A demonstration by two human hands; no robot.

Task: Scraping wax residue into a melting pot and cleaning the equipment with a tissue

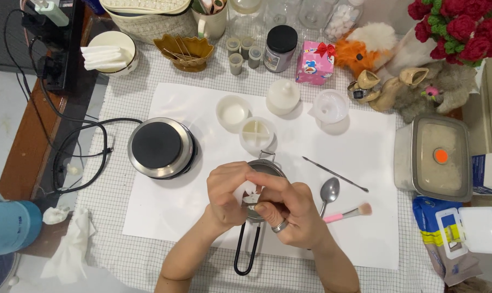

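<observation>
From above the desk [148, 260], covered in a gridded cloth with a white sheet [191, 97] laid over it, both hands meet over a small metal pot [265, 167] with a long black loop handle [247, 250] that points back toward the person. The left hand [228, 194] is curled nearly closed and the right hand [289, 209], wearing a ring, is bent in against it; together they pinch a small white piece [250, 192] just above the pot's mouth, though I cannot tell what the piece is or how firmly each hand grips it. To the left sits a round electric hot plate [160, 147], its top bare and the pot not on it. Behind the pot stand a white divided mould [257, 134], a shallow white cup [233, 112], a domed white lid [283, 96] and a clear funnel-like dish [330, 106]. To the right lie a spoon [329, 192], a thin metal pick [335, 174] and a pink-handled brush [348, 213], all untouched. As I judge it, the work is at an early stage: the pot is being loaded, nothing is heating, and the moulds look unfilled.
</observation>
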